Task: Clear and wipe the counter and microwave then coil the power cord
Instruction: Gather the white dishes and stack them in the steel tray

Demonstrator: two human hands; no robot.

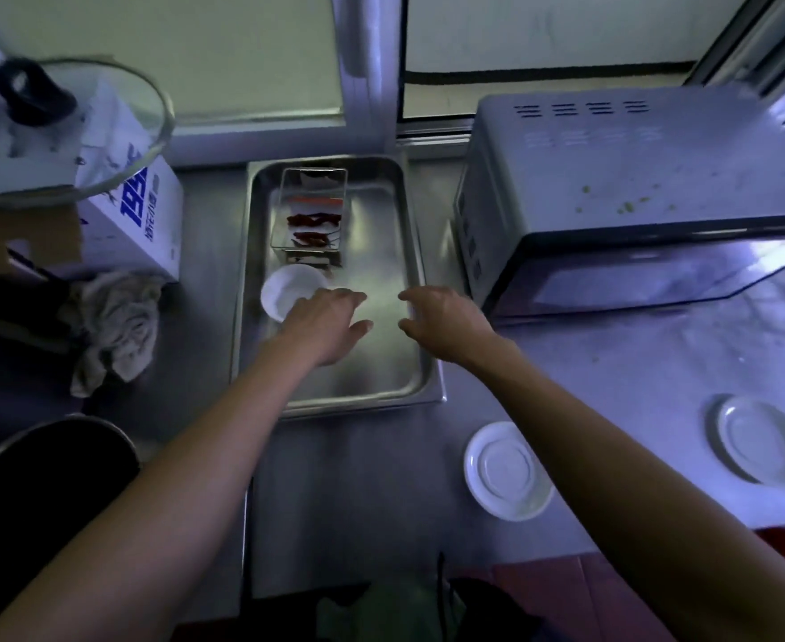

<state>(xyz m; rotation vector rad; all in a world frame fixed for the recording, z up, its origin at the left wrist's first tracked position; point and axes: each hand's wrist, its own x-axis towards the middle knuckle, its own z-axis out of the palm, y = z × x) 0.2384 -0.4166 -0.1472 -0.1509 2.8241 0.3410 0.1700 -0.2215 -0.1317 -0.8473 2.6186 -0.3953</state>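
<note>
tray (416, 252) left of microwave (636, 187) | cloth (117, 326) left of tray

A: Dim overall, with a cool bluish cast. Daylight comes through the window (543, 30) at the top.

B: It glints softly off the steel tray (381, 363) and the microwave (636, 178) top (a milky sheen, not harsh glare).

A: The lower left sinks into near-black shadow.

B: Everything is slightly soft, the glass lid (103, 122) smeared, and straight lines bow toward the edges.
</note>
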